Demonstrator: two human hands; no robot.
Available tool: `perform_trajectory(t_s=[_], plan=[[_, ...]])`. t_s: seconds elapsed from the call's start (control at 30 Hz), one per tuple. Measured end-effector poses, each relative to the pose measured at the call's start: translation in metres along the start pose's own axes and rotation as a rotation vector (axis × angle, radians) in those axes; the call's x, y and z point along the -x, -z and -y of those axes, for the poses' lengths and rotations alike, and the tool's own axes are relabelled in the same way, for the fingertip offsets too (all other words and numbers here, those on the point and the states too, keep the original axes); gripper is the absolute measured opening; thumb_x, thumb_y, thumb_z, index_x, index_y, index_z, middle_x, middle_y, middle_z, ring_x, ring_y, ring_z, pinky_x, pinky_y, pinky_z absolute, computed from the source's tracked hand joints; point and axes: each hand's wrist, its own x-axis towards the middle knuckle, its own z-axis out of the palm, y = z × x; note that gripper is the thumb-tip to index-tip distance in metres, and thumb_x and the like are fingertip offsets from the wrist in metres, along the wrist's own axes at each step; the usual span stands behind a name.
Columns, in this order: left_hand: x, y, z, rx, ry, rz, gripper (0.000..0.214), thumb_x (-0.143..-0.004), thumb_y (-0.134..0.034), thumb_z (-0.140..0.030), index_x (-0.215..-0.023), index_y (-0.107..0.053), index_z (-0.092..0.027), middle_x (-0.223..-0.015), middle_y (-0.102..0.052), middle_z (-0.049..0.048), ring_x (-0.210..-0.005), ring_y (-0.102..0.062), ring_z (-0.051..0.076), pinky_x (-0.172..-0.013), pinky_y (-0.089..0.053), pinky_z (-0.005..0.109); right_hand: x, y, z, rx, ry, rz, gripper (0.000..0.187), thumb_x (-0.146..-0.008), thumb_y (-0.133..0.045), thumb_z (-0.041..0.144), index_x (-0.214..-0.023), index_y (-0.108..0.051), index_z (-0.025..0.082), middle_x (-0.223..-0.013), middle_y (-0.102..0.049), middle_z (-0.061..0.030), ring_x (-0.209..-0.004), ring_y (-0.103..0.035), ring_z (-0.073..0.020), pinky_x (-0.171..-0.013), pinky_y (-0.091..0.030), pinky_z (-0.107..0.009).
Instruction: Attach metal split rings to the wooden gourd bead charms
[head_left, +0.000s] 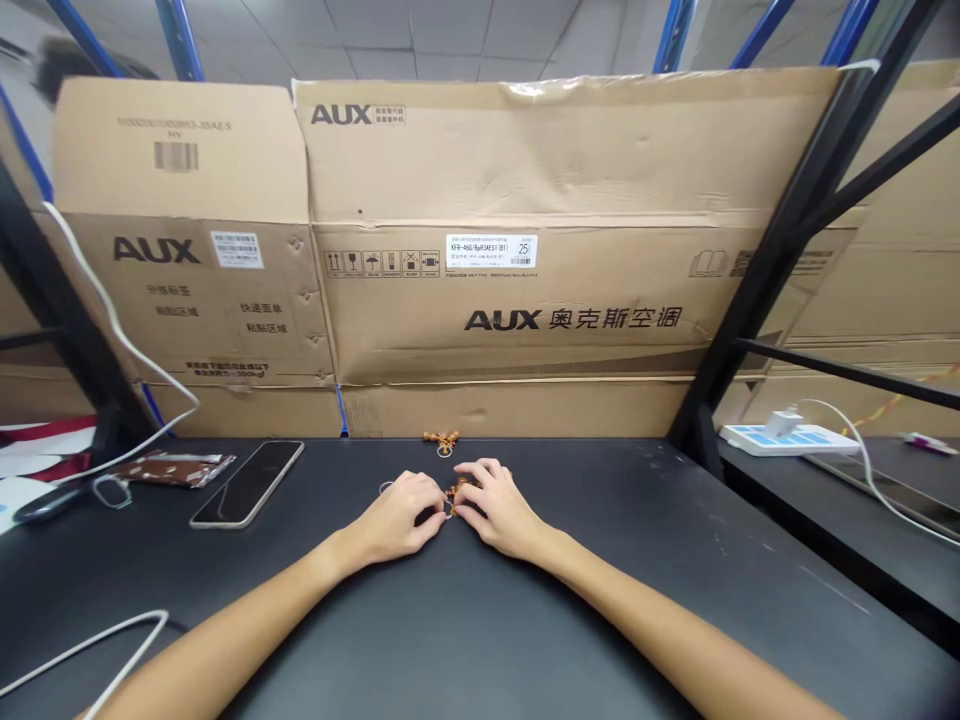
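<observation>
Along the far side I see a tall wall of brown corrugated cardboard panels [585, 180], creased at the folds and printed with black lettering; its right part runs on behind the slanting black metal post [780, 230]. Up against it lies the broad matte black tabletop [465, 630], scuffed on the right, its near edge out of my sight. A wide stretch of it spreads between the person's two forearms, both cut off on the near side, and another reaches from the right hand [499, 508] to the post.

The right hand arches over the work with fingers curved and thumb low; the left hand [407, 515] faces it, fingers curled in, thumb near the fingertips. Both have a narrow opening, and I can't tell what either one grips.

Beyond the post sits a flat white power strip [814, 440] with blue patches. At left, a smooth dark phone with a pale rim [247, 485] lies near a glossy brown packet [176, 467], its print hard to read.

Smallest are the beads: an orange-brown beaded piece with a metal ring [442, 440] lies at the tabletop's far edge, and a second orange-brown beaded piece [452, 490] sits between the hands, mostly hidden by the fingers.
</observation>
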Motion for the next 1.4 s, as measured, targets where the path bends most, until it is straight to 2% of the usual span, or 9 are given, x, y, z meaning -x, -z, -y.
perform_trajectory(t_s=[0.17,0.37,0.53,0.7,0.93,1.27,1.4], plan=[[0.0003,-0.0007,0.002,0.017,0.015,-0.007,0.009,-0.086,-0.057,-0.028,-0.081,-0.059,-0.021,-0.097,-0.065,0.0029,-0.095,-0.057,0.02,-0.085,-0.041,0.033,-0.0006,0.0018,0.0011,-0.095,0.024,-0.023,0.01,-0.091,-0.051,0.018,-0.085,-0.058,0.021,-0.119,-0.056,-0.0068,-0.109,-0.043,-0.0229,-0.092,-0.039,-0.044],[0.0015,-0.0025,0.0028,0.007,0.01,0.015,0.016,-0.093,-0.048,-0.024,-0.091,-0.063,-0.022,-0.108,-0.061,0.0045,-0.101,-0.055,0.02,-0.09,-0.04,0.035,-0.0001,0.0001,0.0002,-0.172,0.02,-0.041,0.012,-0.091,-0.049,0.016,-0.083,-0.056,0.02,-0.115,-0.057,-0.0072,-0.107,-0.045,-0.0222,-0.093,-0.039,-0.043],[0.0011,-0.0045,0.0048,0.036,0.033,-0.001,0.017,-0.094,-0.047,-0.025,-0.09,-0.063,-0.022,-0.107,-0.06,0.005,-0.099,-0.055,0.019,-0.089,-0.041,0.035,0.0005,-0.0019,-0.0005,-0.141,0.001,-0.057,0.011,-0.091,-0.05,0.016,-0.083,-0.056,0.02,-0.112,-0.057,-0.0074,-0.107,-0.046,-0.0216,-0.092,-0.04,-0.042],[0.0014,-0.0067,0.0078,0.051,0.049,-0.03,0.015,-0.093,-0.048,-0.025,-0.087,-0.061,-0.021,-0.107,-0.06,0.0053,-0.098,-0.055,0.019,-0.088,-0.042,0.035,0.0009,0.0004,0.0015,-0.164,0.056,-0.04,0.008,-0.09,-0.051,0.017,-0.085,-0.056,0.021,-0.11,-0.056,-0.0079,-0.107,-0.045,-0.0223,-0.094,-0.04,-0.043],[0.002,-0.0064,0.007,0.093,0.04,-0.014,0.013,-0.092,-0.05,-0.025,-0.083,-0.058,-0.02,-0.108,-0.061,0.0056,-0.1,-0.055,0.019,-0.087,-0.042,0.035,0.0012,-0.0005,0.0052,-0.195,0.062,-0.022,0.007,-0.089,-0.053,0.018,-0.085,-0.058,0.021,-0.112,-0.055,-0.0075,-0.108,-0.044,-0.0221,-0.096,-0.04,-0.044],[0.0021,-0.0059,0.0052,0.143,0.044,0.012,0.018,-0.09,-0.056,-0.028,-0.074,-0.054,-0.019,-0.095,-0.064,0.0033,-0.092,-0.057,0.018,-0.083,-0.043,0.032,0.0013,-0.0008,0.0068,-0.202,0.075,-0.003,0.008,-0.089,-0.053,0.018,-0.086,-0.059,0.021,-0.113,-0.055,-0.0074,-0.11,-0.045,-0.0216,-0.096,-0.04,-0.042],[0.0027,-0.005,0.002,0.056,0.059,-0.01,0.012,-0.09,-0.055,-0.031,-0.087,-0.057,-0.02,-0.091,-0.061,0.0027,-0.084,-0.056,0.018,-0.078,-0.042,0.031,0.0012,-0.0005,0.0076,-0.184,0.075,-0.003,0.008,-0.089,-0.054,0.018,-0.086,-0.06,0.021,-0.113,-0.055,-0.0074,-0.11,-0.045,-0.022,-0.096,-0.04,-0.042]])
